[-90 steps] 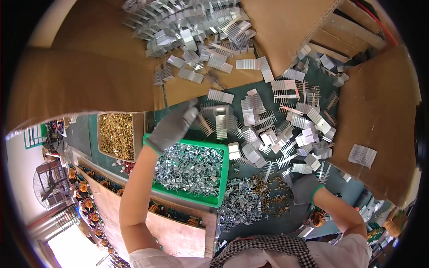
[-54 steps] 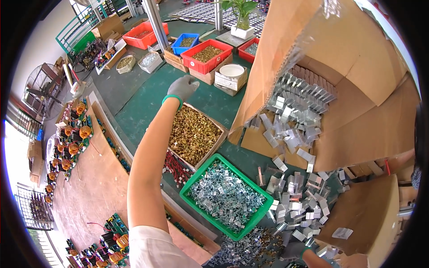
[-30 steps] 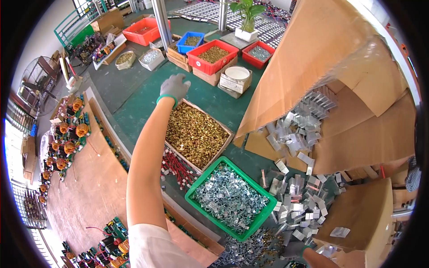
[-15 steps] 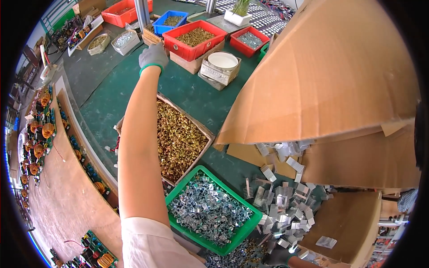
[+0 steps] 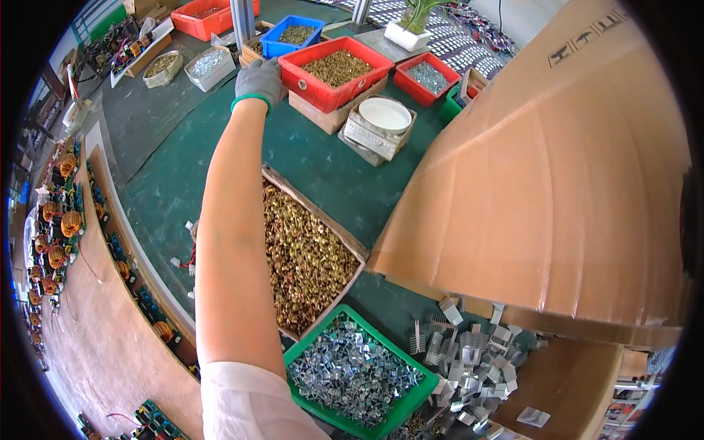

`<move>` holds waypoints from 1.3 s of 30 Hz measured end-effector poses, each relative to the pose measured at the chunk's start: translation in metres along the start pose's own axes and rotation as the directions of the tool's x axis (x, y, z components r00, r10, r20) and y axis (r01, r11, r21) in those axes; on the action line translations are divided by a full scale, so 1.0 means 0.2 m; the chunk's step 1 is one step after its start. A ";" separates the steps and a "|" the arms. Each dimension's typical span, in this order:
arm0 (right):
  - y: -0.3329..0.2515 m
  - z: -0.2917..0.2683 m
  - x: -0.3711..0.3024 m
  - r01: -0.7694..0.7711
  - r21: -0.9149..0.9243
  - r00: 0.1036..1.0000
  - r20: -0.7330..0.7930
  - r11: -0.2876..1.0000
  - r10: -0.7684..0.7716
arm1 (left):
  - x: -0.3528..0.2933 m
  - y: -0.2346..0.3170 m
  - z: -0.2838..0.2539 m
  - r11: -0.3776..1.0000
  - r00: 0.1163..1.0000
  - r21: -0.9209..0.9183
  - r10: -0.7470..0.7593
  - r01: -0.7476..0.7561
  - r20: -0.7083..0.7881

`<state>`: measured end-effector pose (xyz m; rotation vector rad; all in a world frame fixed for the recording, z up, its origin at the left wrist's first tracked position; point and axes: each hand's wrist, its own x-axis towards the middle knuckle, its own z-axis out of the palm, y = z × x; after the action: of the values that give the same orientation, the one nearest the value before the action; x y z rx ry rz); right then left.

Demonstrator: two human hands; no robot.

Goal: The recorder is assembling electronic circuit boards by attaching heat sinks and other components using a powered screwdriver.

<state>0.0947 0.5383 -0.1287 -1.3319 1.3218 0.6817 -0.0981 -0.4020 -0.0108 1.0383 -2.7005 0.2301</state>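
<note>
My left arm stretches far out over the green mat. My left hand (image 5: 258, 81), in a grey glove with a green cuff, is at the left corner of a red bin (image 5: 317, 91) of brass parts; whether it grips the rim is unclear. Under my forearm lies a cardboard tray (image 5: 315, 213) full of small brass pieces. A green bin (image 5: 411, 400) of silver metal clips sits close to my body. My right hand is out of sight.
A large cardboard box (image 5: 557, 183) fills the right side, with loose silver finned parts (image 5: 469, 352) below it. A blue bin (image 5: 297, 35), a small red bin (image 5: 427, 77), a white round lid on a box (image 5: 385, 117) and another red bin (image 5: 213, 11) stand beyond. Coil parts (image 5: 62, 227) line the left bench.
My view has swung from the finned parts to the far bins. My left hand has reached outward from the green bin, past the brass tray, up to the red bin.
</note>
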 end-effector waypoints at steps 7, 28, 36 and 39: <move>0.00 0.23 0.06 0.584 0.713 0.792 -0.605 -0.389 0.079 | 0.14 -0.04 0.08 0.928 0.972 -0.292 -0.204 0.231 0.120; -0.07 0.00 -0.08 -0.168 -0.060 0.973 -0.168 -0.984 -0.156 | 0.49 -0.34 0.46 0.935 0.990 -0.347 0.114 -0.079 0.082; -0.08 -0.07 -0.10 -0.018 0.383 0.994 -0.094 -0.924 -0.058 | 0.50 -0.31 0.51 0.896 0.982 -0.440 0.032 0.055 0.188; -0.10 -0.14 -0.10 0.088 0.645 0.994 -0.106 -0.759 0.025 | 0.51 -0.39 0.57 0.926 0.998 -0.377 0.049 -0.030 0.043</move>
<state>0.1004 0.5147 -0.0968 0.6210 1.0030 -1.0291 -0.1372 -0.5515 -0.0881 0.8831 -2.6623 -0.3043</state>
